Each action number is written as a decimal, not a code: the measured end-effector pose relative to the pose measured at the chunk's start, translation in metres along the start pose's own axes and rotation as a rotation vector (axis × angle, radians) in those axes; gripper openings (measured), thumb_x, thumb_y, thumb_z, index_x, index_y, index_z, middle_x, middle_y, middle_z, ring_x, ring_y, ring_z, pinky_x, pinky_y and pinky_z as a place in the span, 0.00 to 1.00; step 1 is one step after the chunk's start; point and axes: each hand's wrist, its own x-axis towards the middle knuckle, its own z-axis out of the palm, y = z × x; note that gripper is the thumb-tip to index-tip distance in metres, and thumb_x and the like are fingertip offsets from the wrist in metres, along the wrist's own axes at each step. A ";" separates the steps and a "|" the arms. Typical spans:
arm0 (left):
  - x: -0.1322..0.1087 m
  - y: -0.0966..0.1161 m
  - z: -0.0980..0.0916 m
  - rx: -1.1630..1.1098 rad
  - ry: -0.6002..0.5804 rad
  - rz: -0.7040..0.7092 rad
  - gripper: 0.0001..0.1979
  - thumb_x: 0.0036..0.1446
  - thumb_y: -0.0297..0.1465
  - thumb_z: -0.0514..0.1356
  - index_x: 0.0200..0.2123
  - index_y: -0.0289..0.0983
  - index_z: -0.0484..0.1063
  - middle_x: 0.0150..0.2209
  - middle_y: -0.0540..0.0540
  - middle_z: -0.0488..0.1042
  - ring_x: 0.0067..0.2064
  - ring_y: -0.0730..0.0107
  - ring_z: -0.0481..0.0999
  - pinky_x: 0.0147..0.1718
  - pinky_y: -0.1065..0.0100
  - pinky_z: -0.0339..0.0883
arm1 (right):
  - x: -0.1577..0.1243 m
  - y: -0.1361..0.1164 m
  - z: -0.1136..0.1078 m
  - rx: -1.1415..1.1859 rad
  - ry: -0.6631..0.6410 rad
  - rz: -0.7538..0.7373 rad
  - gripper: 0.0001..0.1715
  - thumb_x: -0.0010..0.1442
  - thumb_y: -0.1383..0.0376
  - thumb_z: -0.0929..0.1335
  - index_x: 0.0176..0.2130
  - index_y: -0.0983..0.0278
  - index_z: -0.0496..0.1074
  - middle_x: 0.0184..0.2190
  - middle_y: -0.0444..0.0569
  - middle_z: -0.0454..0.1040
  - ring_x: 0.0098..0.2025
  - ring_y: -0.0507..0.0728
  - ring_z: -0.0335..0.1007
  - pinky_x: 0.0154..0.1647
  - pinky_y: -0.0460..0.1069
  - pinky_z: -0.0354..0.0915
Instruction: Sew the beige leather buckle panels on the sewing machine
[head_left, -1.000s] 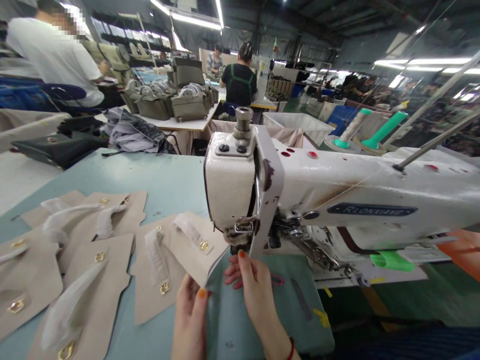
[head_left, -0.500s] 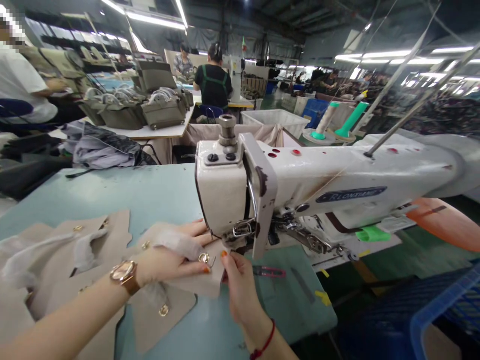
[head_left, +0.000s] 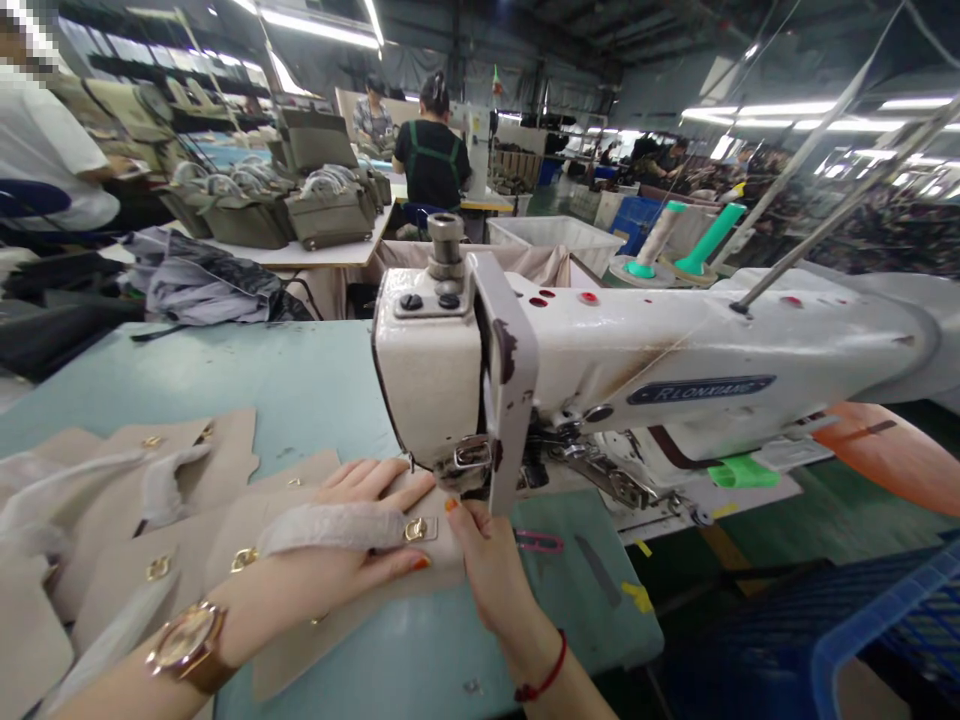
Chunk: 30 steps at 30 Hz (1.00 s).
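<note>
Under the head of a white sewing machine [head_left: 431, 370] lies a beige bag panel [head_left: 450, 550] with a gold buckle [head_left: 415, 530] and a handle wrapped in white film [head_left: 330, 528]. My left hand [head_left: 367, 530] rests flat on this panel, fingers spread around the handle, with a watch on the wrist. At the panel's right edge my right hand [head_left: 487, 560] pinches the material between thumb and fingers, close to the presser foot, which is mostly hidden. More beige panels [head_left: 232, 440] with wrapped handles and gold fittings lie on the left.
Pink-handled snips [head_left: 538, 541] lie right of my right hand on the blue-green table [head_left: 315, 370]. A blue crate [head_left: 847, 650] stands at lower right. Thread cones [head_left: 709, 238] rise behind the machine. Finished-looking bags [head_left: 330, 210] and people are further back.
The panel under my hands has shifted, and its wrapped handle now lies straighter. My left hand has moved slightly left and down; my right hand has moved slightly right, still pinching the edge.
</note>
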 end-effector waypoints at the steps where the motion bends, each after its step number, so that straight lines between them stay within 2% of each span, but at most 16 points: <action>1: 0.000 0.003 0.001 -0.001 0.001 -0.032 0.24 0.57 0.49 0.55 0.52 0.43 0.68 0.43 0.43 0.69 0.42 0.55 0.69 0.40 0.59 0.62 | 0.000 -0.001 -0.002 -0.037 0.002 -0.007 0.21 0.59 0.55 0.62 0.24 0.68 0.64 0.20 0.43 0.59 0.24 0.48 0.53 0.22 0.42 0.50; 5: 0.000 0.011 0.006 0.015 0.042 -0.117 0.24 0.57 0.49 0.55 0.51 0.42 0.69 0.45 0.41 0.69 0.44 0.55 0.68 0.45 0.55 0.62 | -0.001 -0.001 -0.013 -0.156 -0.038 -0.076 0.24 0.61 0.52 0.61 0.24 0.68 0.65 0.21 0.44 0.62 0.25 0.49 0.56 0.24 0.41 0.54; 8: 0.001 0.008 0.011 0.031 0.065 -0.117 0.22 0.58 0.48 0.55 0.50 0.42 0.70 0.47 0.41 0.68 0.46 0.54 0.67 0.51 0.51 0.58 | -0.007 0.004 -0.023 -0.175 -0.160 -0.122 0.26 0.64 0.50 0.59 0.28 0.68 0.68 0.24 0.46 0.66 0.26 0.50 0.61 0.25 0.42 0.58; 11: 0.003 0.004 0.012 0.011 0.077 -0.101 0.22 0.58 0.48 0.55 0.48 0.42 0.71 0.46 0.41 0.69 0.44 0.55 0.67 0.48 0.53 0.61 | -0.016 0.014 -0.031 -0.199 -0.236 -0.170 0.27 0.66 0.50 0.58 0.33 0.68 0.71 0.27 0.48 0.72 0.29 0.51 0.67 0.29 0.42 0.61; 16: 0.004 0.006 0.006 -0.024 0.088 -0.111 0.19 0.58 0.47 0.55 0.45 0.42 0.73 0.44 0.43 0.70 0.42 0.58 0.68 0.42 0.59 0.64 | -0.023 0.027 -0.031 -0.226 -0.183 -0.219 0.29 0.68 0.52 0.58 0.29 0.68 0.73 0.28 0.50 0.75 0.30 0.51 0.70 0.31 0.42 0.60; 23: 0.011 0.008 -0.004 0.016 0.013 -0.155 0.19 0.58 0.47 0.54 0.44 0.41 0.74 0.39 0.44 0.73 0.38 0.55 0.69 0.36 0.58 0.66 | -0.020 0.029 -0.022 -0.109 -0.129 -0.164 0.30 0.66 0.51 0.59 0.26 0.69 0.71 0.23 0.50 0.73 0.26 0.51 0.68 0.29 0.43 0.61; 26: 0.015 0.005 -0.008 -0.040 -0.005 -0.154 0.20 0.60 0.46 0.51 0.45 0.42 0.74 0.43 0.45 0.74 0.41 0.55 0.70 0.41 0.56 0.66 | -0.017 0.022 -0.020 -0.086 -0.140 -0.143 0.32 0.65 0.49 0.59 0.24 0.69 0.69 0.20 0.50 0.71 0.23 0.50 0.66 0.27 0.43 0.61; 28: 0.018 0.002 -0.008 -0.135 0.012 -0.148 0.18 0.60 0.44 0.53 0.45 0.43 0.75 0.47 0.47 0.74 0.46 0.55 0.70 0.47 0.57 0.65 | -0.015 0.018 -0.019 -0.078 -0.140 -0.129 0.33 0.64 0.47 0.59 0.22 0.69 0.69 0.19 0.49 0.70 0.22 0.49 0.65 0.26 0.42 0.61; 30: 0.020 -0.002 -0.007 -0.319 0.113 -0.224 0.15 0.54 0.44 0.60 0.40 0.44 0.78 0.46 0.49 0.76 0.46 0.56 0.72 0.48 0.60 0.64 | -0.012 0.015 -0.018 -0.064 -0.137 -0.119 0.35 0.64 0.46 0.59 0.20 0.69 0.68 0.17 0.49 0.69 0.20 0.48 0.64 0.25 0.42 0.60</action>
